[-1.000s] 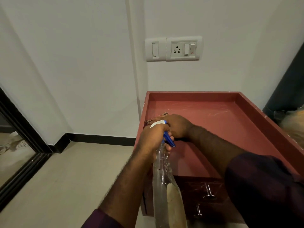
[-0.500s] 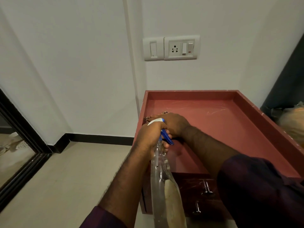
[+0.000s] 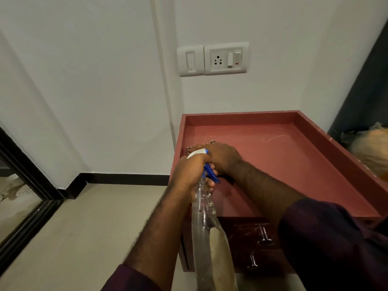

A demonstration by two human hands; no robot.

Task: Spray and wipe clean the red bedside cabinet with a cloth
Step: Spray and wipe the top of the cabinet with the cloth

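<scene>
The red bedside cabinet (image 3: 294,164) stands against the white wall, its recessed top ringed by a raised rim. My left hand (image 3: 190,174) grips the neck of a clear spray bottle (image 3: 206,238) with a blue trigger and white nozzle, held over the cabinet's left front. My right hand (image 3: 220,156) lies flat on the cabinet top by the left rim, pressing down a cloth (image 3: 191,149) of which only a patterned edge shows past my fingers. Faint streaks mark the far part of the top.
Two drawer fronts with metal handles (image 3: 264,234) face me below the top. A wall socket plate (image 3: 213,58) sits above the cabinet. A dark sliding-door frame (image 3: 25,198) runs along the left floor. A dark panel and a pale bundle (image 3: 371,152) lie at the right.
Both hands stay at the left side of the cabinet top; the right hand has shifted slightly with the cloth. The view has tilted a little, lowering the scene.
</scene>
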